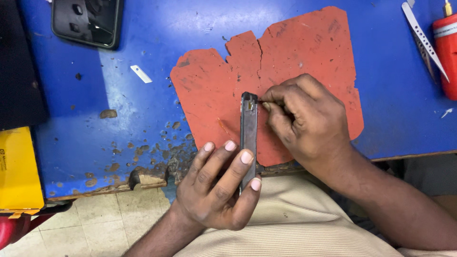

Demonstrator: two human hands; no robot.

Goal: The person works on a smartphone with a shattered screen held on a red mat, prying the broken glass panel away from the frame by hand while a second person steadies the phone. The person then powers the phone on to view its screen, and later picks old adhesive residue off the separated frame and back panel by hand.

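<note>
The phone stands on its long edge between the two hands, over the near edge of the red mat, so only its thin dark side shows as a narrow upright strip. The left hand cups it from the near left: the fingers are closed around the strip, three nails lying against its left face and the thumb pressed to its near end. The right hand sits just to the right, its fingers clenched in a pinch on a small thin tool whose tip touches the far end of the phone, where a small brass-coloured part shows. The tool itself is mostly hidden by the fingers. The phone's edge looks dark grey and worn. The mat is torn and cracked, lying on a chipped blue tabletop. Far left lies a black phone case; far right lie metal tweezers beside a red canister. A yellow box sits at the near left.
</note>
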